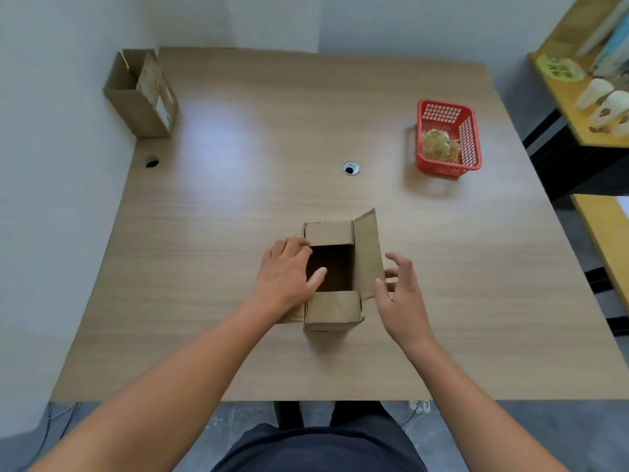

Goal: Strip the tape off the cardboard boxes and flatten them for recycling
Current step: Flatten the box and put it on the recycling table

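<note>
fingers (pixel 291 247) of the left hand (pixel 284 272) lie straight and flat on the left flap of the open box (pixel 335 310), grasping nothing, with the thumb reaching over the dark opening. the right hand (pixel 401 294) has its fingers loosely spread and released, holding nothing; its thumb sits just beside the outer edge of the right flap (pixel 367 253), and contact cannot be told.

wooden table (pixel 238 206): bears all items listed below.

open box: stands upright near the table's front edge, between the two hands, top open. far flap and near flap are folded outward; right flap is tilted upward; left flap is mostly hidden under the left hand.

second box (pixel 143 103): stands at the far left corner against the wall, top open, well apart from the hands.

red basket (pixel 471 137): on the far right part of the table, well apart from the open box.

crumpled tape (pixel 439 146): a pale wad lying inside the red basket.

cable hole (pixel 350 168): round, metal-rimmed, in the table surface beyond the open box.
</note>
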A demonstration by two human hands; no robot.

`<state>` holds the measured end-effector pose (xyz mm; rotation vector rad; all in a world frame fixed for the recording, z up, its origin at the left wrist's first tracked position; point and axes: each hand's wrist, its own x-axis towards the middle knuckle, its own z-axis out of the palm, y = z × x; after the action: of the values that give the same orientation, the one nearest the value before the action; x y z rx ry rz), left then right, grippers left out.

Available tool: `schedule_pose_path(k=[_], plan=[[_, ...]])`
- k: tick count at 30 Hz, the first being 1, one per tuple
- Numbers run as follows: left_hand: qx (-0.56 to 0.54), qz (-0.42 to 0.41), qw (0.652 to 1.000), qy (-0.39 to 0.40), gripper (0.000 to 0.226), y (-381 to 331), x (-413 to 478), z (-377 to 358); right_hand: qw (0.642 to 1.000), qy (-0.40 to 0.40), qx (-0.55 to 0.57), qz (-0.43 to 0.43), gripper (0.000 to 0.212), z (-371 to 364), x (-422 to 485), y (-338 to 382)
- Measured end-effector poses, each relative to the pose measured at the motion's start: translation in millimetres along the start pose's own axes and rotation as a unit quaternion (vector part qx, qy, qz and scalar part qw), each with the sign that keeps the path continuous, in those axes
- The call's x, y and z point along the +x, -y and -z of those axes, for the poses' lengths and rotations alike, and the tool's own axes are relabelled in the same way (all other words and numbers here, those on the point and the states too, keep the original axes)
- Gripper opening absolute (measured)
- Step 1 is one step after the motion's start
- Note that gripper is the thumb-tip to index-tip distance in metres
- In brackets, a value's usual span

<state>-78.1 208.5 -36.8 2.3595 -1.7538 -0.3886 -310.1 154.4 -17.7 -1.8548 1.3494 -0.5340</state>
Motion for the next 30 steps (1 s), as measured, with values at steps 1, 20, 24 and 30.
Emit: schedule_pose_path(k=[1, 20, 24, 30], plan=[[0.035, 0.009, 0.999, -0.013, 0.060, -4, 8, 3, 0.997, -0.004, -0.076, 0.029, 0.040, 7, 1, -6], [-0.568, 0.322, 0.734, -0.186, 0.032, 21, 4, 9, 0.982, -0.015, -0.188, 0.034, 0.022, -29, 1, 27], [-0.687, 0.256, 0.665, -0.142, 0.013, 34, -27, -6, 0.995, -0.066, 0.065, 0.038, 0.043, -9, 8, 15], [-0.643, 0.191, 0.740, -0.047, 0.030, 36, -64, -28, 0.991, -0.107, 0.037, -0.078, 0.083, -22, 10, 0]])
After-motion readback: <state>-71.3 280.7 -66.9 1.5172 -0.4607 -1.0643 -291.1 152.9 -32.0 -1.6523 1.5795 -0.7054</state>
